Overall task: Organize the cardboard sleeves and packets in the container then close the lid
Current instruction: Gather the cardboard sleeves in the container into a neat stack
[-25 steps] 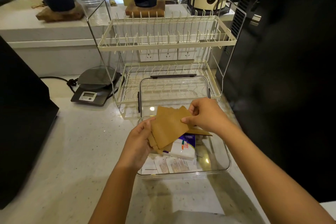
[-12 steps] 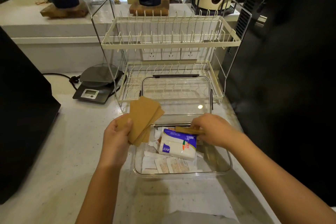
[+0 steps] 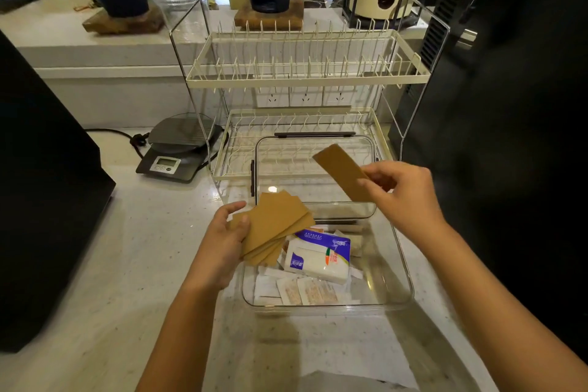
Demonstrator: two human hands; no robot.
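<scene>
Since 0.5 s earlier, right hand rose from the clear container, pinching 1 cardboard sleeve above its open lid, likely for stacking. Left hand gripped fanned sleeves at the near-left rim; packets lay inside.

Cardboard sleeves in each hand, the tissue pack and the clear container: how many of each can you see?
Cardboard sleeves fanned in left hand: about 4
Cardboard sleeve in right hand: 1
Tissue pack: 1
Clear container: 1
Total: about 7
</scene>
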